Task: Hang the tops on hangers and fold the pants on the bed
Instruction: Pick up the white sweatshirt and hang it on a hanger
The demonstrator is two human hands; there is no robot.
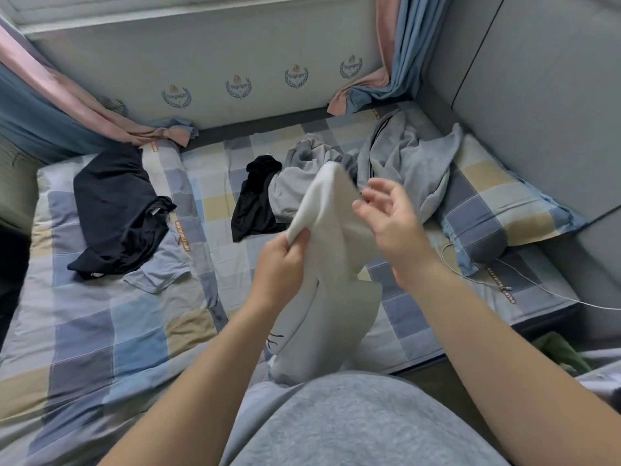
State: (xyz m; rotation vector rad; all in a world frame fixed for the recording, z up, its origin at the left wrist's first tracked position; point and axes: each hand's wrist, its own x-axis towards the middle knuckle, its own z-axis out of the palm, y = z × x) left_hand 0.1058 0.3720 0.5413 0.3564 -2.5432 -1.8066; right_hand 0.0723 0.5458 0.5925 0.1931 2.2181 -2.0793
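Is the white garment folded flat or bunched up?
Bunched up: the white garment hangs crumpled above the bed, left hand pinching its upper edge.

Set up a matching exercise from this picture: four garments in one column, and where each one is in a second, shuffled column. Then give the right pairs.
Things:
1. white garment
2. navy garment
3. black garment
4. grey garment

Places:
A. far right of the bed, by the pillow
B. spread on the left side of the bed
C. gripped by the left hand
D. crumpled in the middle of the bed

Pairs: 1-C, 2-B, 3-D, 4-A.
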